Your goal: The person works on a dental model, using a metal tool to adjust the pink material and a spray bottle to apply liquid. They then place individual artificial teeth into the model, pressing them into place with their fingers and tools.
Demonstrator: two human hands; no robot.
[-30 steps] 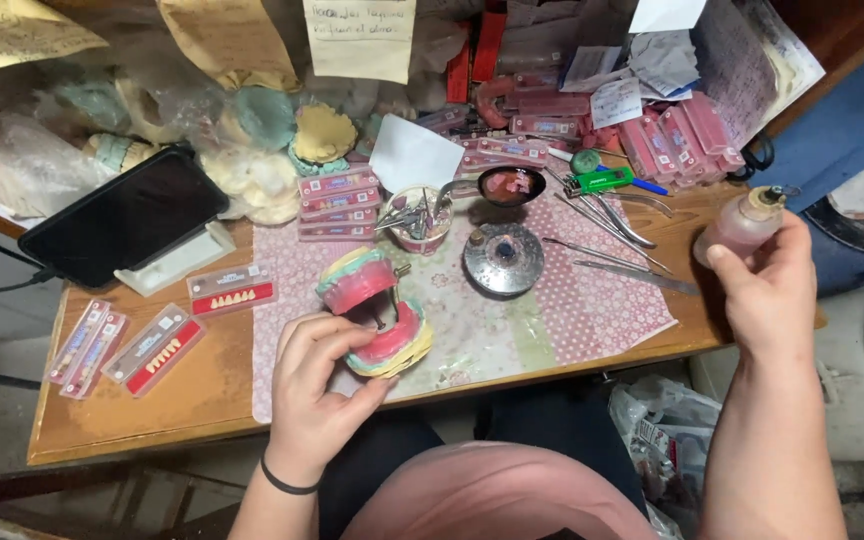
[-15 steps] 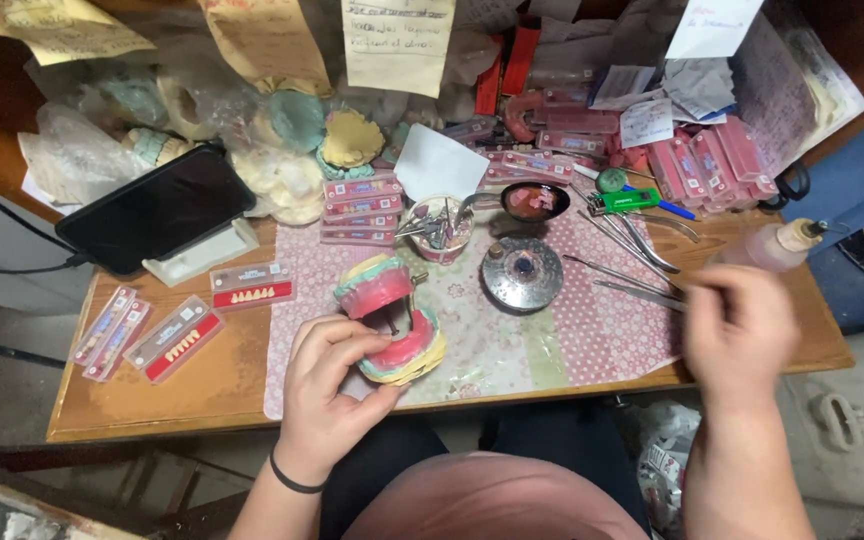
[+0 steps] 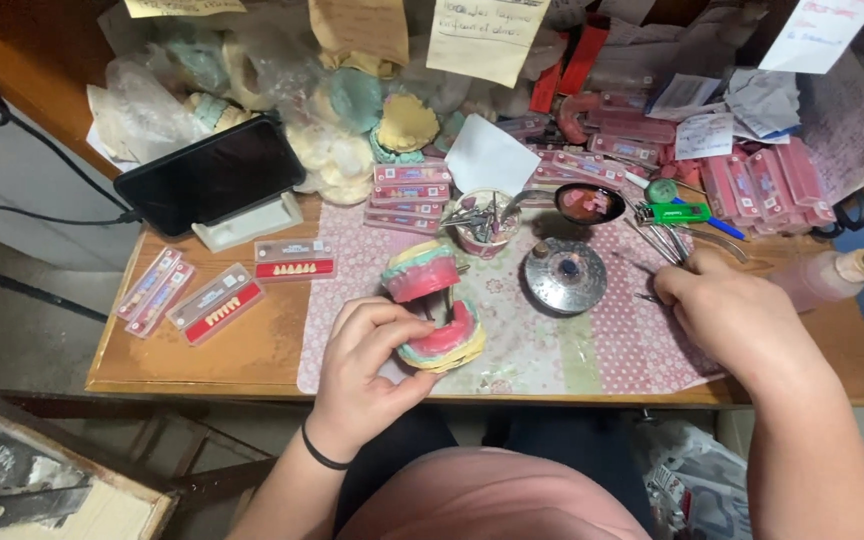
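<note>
My left hand (image 3: 367,370) grips a dental model (image 3: 432,305) of pink wax gums on green and yellow plaster, which rests on the patterned pink mat (image 3: 562,355). My right hand (image 3: 732,320) lies on the mat to the right, its fingertips on thin metal instruments (image 3: 674,242) beside a round metal dish (image 3: 564,276). The back of the hand hides whether the fingers are closed on one.
A pinkish squeeze bottle (image 3: 822,275) stands at the right of the wooden table (image 3: 202,365). There are a cup of tools (image 3: 482,220), a dark bowl of pink wax (image 3: 588,203), cards of false teeth (image 3: 217,303), a propped black phone (image 3: 212,175), and plaster casts and pink boxes behind.
My right hand has put the squeeze bottle down at the right and moved left onto the metal instruments. My left hand has kept its hold on the dental model.
</note>
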